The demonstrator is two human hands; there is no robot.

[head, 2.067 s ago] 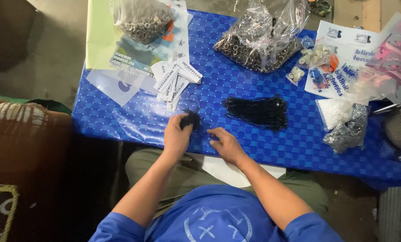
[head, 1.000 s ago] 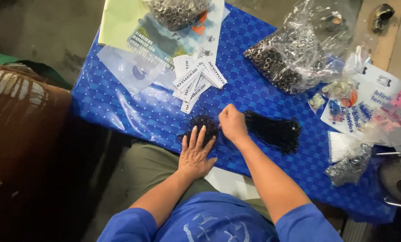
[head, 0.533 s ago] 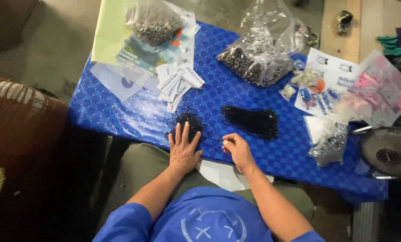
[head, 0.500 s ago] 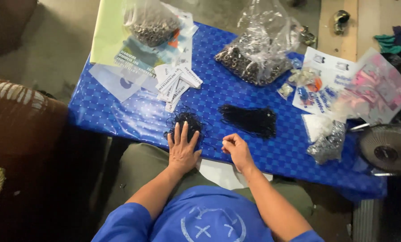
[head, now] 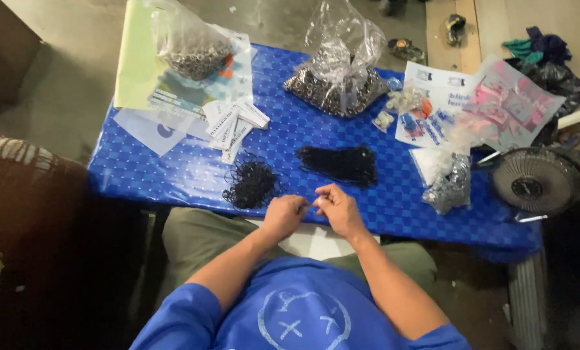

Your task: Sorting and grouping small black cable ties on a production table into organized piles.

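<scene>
A loose heap of thin black rings [head: 251, 183] lies on the blue table, just left of the hands, a few rings straying from its edge. A second, longer dark pile of black bits [head: 339, 163] lies just beyond the hands, flat and stretched sideways. Both piles rest apart from each other.

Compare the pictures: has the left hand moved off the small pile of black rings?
Yes. The left hand has drawn back from the ring pile toward the right hand at the table edge.
</scene>
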